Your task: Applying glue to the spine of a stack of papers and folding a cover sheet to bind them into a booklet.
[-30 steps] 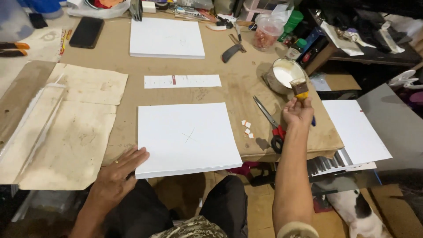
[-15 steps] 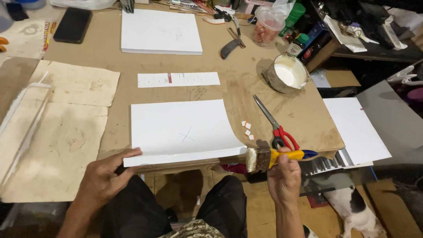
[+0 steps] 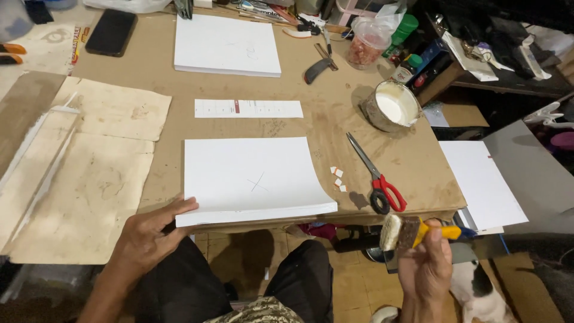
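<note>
Nearest me, the right hand [image 3: 426, 270] is closed around a yellow-handled brush [image 3: 412, 231], bristles white with paste and pointing left toward the stack of white paper [image 3: 254, 179], below and right of its corner. The left hand [image 3: 146, 238] lies with fingers spread, pressing the stack's near left corner at the table edge, seemingly to steady it. Right of the stack lie red-handled scissors [image 3: 373, 176]; beyond them, the paste tin [image 3: 391, 106] within easy reach.

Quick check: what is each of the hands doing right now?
Left hand: open, fingers resting on the near left corner of the white paper stack.
Right hand: closed around a yellow-handled paintbrush, below the table edge.
</note>
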